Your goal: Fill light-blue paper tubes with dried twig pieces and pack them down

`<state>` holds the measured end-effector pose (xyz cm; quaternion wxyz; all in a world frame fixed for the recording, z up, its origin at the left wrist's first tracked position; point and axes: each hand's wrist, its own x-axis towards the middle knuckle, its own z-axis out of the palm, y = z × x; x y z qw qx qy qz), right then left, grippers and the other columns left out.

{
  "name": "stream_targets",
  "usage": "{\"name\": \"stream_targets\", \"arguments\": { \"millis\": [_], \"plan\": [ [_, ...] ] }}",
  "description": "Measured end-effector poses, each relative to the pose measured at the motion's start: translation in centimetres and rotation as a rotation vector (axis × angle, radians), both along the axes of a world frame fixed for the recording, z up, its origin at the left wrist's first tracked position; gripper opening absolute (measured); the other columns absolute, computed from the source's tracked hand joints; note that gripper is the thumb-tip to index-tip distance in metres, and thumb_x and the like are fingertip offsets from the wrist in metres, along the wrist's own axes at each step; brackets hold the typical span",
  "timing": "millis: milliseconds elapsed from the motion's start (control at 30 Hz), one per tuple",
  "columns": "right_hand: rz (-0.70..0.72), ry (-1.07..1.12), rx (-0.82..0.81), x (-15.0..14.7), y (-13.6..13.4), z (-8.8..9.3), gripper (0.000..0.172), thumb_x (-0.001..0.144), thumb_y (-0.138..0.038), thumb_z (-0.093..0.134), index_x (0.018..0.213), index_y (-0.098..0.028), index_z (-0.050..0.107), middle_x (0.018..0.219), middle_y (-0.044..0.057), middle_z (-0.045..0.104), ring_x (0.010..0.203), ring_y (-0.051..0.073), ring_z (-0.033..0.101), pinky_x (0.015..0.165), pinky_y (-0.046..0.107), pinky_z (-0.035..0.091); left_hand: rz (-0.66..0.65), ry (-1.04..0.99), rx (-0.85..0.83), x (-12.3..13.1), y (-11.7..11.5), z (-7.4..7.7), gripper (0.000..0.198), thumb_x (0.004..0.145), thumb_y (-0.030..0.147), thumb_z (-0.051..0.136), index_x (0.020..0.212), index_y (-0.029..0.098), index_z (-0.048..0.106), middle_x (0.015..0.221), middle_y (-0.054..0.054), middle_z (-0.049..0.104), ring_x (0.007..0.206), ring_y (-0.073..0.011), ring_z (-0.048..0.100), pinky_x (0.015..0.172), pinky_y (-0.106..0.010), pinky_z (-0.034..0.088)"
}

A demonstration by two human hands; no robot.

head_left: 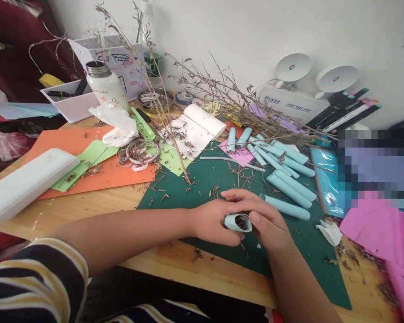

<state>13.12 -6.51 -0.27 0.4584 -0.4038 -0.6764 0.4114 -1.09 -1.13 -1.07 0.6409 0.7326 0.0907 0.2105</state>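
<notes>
My left hand [213, 220] is wrapped round a light blue paper tube [233, 222], its open end tipped up toward me. Dry brown plant bits fill that opening. My right hand [267, 222] curves over the tube's far side, thumb close to the rim and fingers lying over my left hand; whether it grips the tube too I cannot tell. Both hands are above a dark green sheet [309, 251] strewn with leaf crumbs. Several more blue paper tubes [286, 207] lie just beyond my right hand, some with dried bits in their ends.
Dry branches [218, 87] lean across the back by a white router [292, 103]. An open white bottle [106, 85] stands behind crumpled tissue [116, 125]. At left, a white case [30, 181] lies beside orange paper [128, 172]. Pink paper [370, 224] covers the right side.
</notes>
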Motion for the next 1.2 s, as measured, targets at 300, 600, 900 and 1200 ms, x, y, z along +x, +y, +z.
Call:
{"name": "stream_targets", "arguments": {
  "millis": [300,600,900,1200],
  "plan": [
    [-0.048,-0.015,0.032,0.0,0.8,-0.3,0.026,0.078,-0.016,0.048,0.091,-0.033,0.062,0.099,0.001,0.059,0.094,0.015,0.053,0.079,0.03,0.044,-0.016,-0.036,-0.083,-0.2,0.5,0.1,0.007,0.06,0.015,0.051,0.061,0.014,0.044,0.058,0.003,0.043,0.055,-0.0082,0.041,0.051,-0.019,0.036],
    [-0.229,0.059,0.12,0.4,0.7,-1.0,0.02,0.077,-0.015,0.05,0.082,-0.031,0.062,0.083,-0.001,0.058,0.079,0.012,0.052,0.07,0.027,0.043,0.002,0.024,-0.116,-0.3,0.4,-0.2,0.013,0.059,0.02,0.056,0.059,0.014,0.044,0.054,0.004,0.042,0.05,-0.006,0.037,0.048,-0.019,0.033],
    [-0.288,0.104,0.152,0.2,0.6,-0.9,0.008,0.075,-0.017,0.053,0.074,-0.023,0.058,0.069,-0.002,0.049,0.065,0.01,0.046,0.058,0.024,0.036,0.038,0.068,-0.151,-0.3,0.3,0.1,0.013,0.056,0.022,0.056,0.059,0.013,0.046,0.055,0.003,0.045,0.05,-0.0061,0.038,0.047,-0.019,0.033],
    [-0.295,0.172,0.175,0.3,0.5,-0.6,0.009,0.072,-0.024,0.058,0.065,-0.02,0.054,0.062,-0.002,0.046,0.059,0.011,0.043,0.053,0.025,0.032,0.032,0.097,-0.138,-0.3,0.3,-0.1,0.015,0.057,0.023,0.057,0.06,0.014,0.046,0.056,0.002,0.045,0.052,-0.0076,0.04,0.049,-0.021,0.034]
  ]
}}
